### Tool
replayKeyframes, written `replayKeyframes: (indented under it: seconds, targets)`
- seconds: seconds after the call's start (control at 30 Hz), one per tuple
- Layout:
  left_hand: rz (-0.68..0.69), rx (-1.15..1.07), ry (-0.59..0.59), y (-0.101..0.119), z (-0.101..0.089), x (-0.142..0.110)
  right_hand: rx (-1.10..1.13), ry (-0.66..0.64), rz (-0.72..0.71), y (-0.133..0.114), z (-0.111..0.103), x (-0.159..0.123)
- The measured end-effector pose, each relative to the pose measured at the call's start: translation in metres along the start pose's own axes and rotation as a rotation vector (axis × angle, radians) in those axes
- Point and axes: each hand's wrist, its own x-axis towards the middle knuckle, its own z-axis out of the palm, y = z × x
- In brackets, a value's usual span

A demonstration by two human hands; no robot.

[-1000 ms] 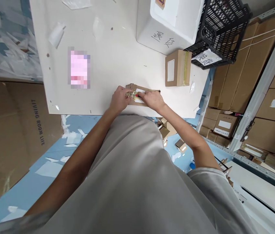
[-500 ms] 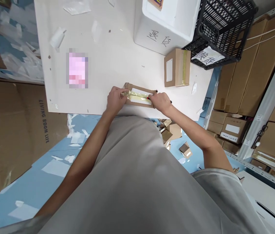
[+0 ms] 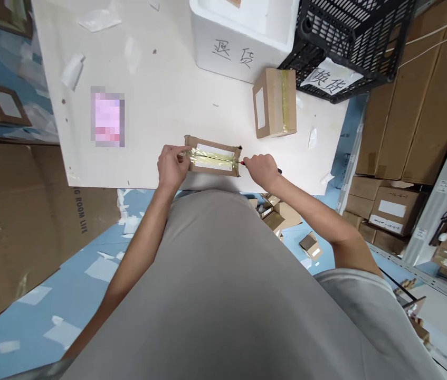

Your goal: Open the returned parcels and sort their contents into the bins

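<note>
A small flat cardboard box (image 3: 209, 141) lies near the table's front edge. It has a white label and a yellowish clear tape (image 3: 216, 160) along its top, with a dark slit line running lengthwise through the tape. My left hand (image 3: 172, 165) grips the box's left end, thumb and fingers pinching its edge. Just off the right end, my right hand (image 3: 262, 170) is closed around a slim red-and-black box cutter (image 3: 242, 163). The red front points at the box; a dark end sticks out behind the fist. The blade cannot be made out.
A taped carton (image 3: 274, 103) stands to the right, before a white foam bin (image 3: 243, 45) and a black crate (image 3: 350, 47). Left on the table is a blurred pink item (image 3: 107, 120). Large cartons (image 3: 21, 227) flank the left; shelves (image 3: 425, 190) stand right.
My right hand has drawn the cutter rightward along the tape and off the box's right end, and a slit line now shows. My left hand still holds the left end.
</note>
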Motion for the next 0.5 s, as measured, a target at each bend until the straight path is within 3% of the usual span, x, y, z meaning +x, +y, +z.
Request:
replayKeyframes:
  seconds: [0.37, 0.5]
  targets:
    - [-0.030, 0.047, 0.036, 0.002, 0.003, -0.001, 0.033, 0.059, -0.139, 0.025, 0.003, -0.003]
    - [-0.036, 0.053, 0.045, 0.003, 0.004, 0.000, 0.071, 0.102, -0.175, 0.021, 0.002, 0.003]
